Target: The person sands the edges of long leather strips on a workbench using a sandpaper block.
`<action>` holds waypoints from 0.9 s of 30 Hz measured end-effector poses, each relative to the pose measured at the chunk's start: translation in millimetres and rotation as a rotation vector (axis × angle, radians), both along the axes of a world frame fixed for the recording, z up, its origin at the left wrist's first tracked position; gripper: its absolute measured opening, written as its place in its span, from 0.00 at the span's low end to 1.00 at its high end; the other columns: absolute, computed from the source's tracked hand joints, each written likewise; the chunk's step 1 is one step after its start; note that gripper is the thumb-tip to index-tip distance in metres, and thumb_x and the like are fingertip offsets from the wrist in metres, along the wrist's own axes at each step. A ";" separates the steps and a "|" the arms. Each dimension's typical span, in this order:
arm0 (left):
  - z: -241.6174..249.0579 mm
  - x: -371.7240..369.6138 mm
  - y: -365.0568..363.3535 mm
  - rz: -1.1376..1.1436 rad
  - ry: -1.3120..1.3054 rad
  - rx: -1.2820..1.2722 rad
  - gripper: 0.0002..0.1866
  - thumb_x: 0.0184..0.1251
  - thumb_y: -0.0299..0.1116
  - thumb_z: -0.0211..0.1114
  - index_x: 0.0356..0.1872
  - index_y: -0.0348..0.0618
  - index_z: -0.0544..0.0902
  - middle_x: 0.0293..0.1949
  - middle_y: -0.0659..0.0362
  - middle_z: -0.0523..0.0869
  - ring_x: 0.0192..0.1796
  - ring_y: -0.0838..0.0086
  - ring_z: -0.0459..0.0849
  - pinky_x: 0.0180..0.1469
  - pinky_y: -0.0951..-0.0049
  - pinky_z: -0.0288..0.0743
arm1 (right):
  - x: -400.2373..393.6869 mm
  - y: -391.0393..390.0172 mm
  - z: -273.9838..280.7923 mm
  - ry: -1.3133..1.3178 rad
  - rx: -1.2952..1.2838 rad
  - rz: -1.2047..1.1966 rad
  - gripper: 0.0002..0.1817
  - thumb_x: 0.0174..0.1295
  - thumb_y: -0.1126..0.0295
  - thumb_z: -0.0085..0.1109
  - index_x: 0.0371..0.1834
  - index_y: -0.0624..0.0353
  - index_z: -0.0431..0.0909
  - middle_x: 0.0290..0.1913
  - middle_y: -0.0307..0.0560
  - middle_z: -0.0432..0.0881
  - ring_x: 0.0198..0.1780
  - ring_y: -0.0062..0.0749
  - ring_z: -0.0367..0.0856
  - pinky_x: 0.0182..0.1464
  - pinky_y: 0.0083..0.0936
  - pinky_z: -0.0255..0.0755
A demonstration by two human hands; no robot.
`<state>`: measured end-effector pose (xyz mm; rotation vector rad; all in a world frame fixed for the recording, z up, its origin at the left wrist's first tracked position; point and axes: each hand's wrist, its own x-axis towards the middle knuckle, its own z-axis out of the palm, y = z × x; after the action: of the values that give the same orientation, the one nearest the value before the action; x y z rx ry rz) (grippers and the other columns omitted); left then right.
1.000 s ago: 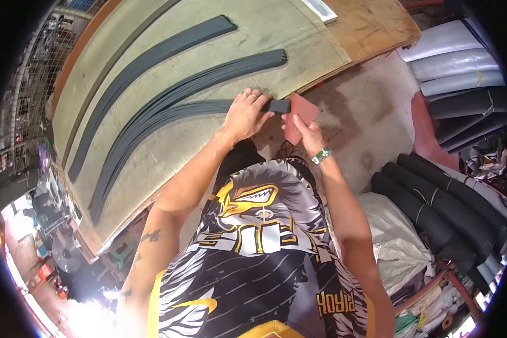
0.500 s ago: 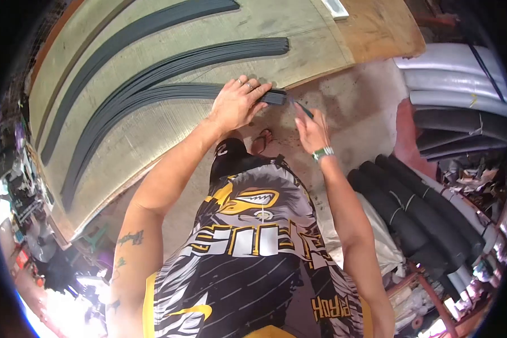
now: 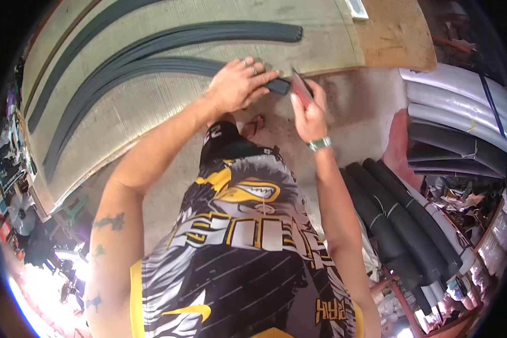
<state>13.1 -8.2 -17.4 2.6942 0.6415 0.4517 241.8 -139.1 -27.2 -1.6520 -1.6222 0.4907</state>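
My left hand [image 3: 238, 85] grips a bundle of thin dark grey strips [image 3: 180, 66] near its right end, fingers wrapped over the top. The cut-looking end of the bundle sticks out past my fingers, beyond the table edge. In my right hand [image 3: 310, 115] is a flat, reddish tool with a dark edge [image 3: 301, 89], its kind not clear through the blur. The tool stands tilted right beside the bundle's end. A second bundle of strips [image 3: 236, 31] lies behind the held one and curves the same way.
The strips lie on a large worn table [image 3: 152, 107]. Another dark strip bundle [image 3: 90, 36] lies farther back, and a small white piece [image 3: 356, 8] sits at the far edge. Black rolls [image 3: 405, 219] and silvery rolls [image 3: 456, 101] are stacked on the right.
The tool in my right hand has turned, showing its flat reddish face, and is closer to the bundle's end. The end of the held bundle now angles downward. The whole view has shifted slightly.
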 end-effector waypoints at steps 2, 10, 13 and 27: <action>-2.7 0.7 4.1 0.002 0.024 -0.016 0.27 0.77 0.45 0.67 0.75 0.58 0.81 0.53 0.60 0.85 0.59 0.61 0.79 0.61 0.61 0.75 | -1.1 -3.2 -9.0 -0.049 -0.064 -0.002 0.23 0.80 0.60 0.56 0.70 0.59 0.83 0.65 0.68 0.79 0.65 0.61 0.78 0.70 0.48 0.71; -0.5 -0.5 2.4 -0.004 0.009 0.007 0.26 0.76 0.44 0.67 0.73 0.58 0.82 0.51 0.62 0.85 0.56 0.62 0.80 0.58 0.61 0.76 | -14.3 1.1 12.3 0.038 0.028 0.007 0.18 0.79 0.66 0.60 0.61 0.68 0.84 0.65 0.63 0.80 0.66 0.58 0.79 0.70 0.44 0.72; -5.5 -1.1 6.4 -0.034 0.000 0.036 0.26 0.76 0.44 0.67 0.73 0.58 0.82 0.50 0.62 0.85 0.56 0.62 0.80 0.58 0.62 0.76 | 2.3 -23.7 -23.7 0.038 -0.161 -0.037 0.19 0.79 0.65 0.59 0.62 0.69 0.84 0.63 0.64 0.80 0.66 0.59 0.79 0.69 0.45 0.72; 0.2 -2.0 14.9 -0.027 -0.021 0.054 0.28 0.75 0.44 0.69 0.74 0.56 0.82 0.50 0.60 0.85 0.53 0.61 0.79 0.57 0.61 0.74 | 3.9 -12.4 -11.3 -0.051 -0.112 -0.056 0.22 0.81 0.63 0.56 0.70 0.62 0.83 0.65 0.65 0.80 0.68 0.58 0.77 0.71 0.44 0.70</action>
<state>11.1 6.7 -17.3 2.7418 0.5951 0.4971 245.7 -151.5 -38.4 -1.8005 -1.6062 0.5231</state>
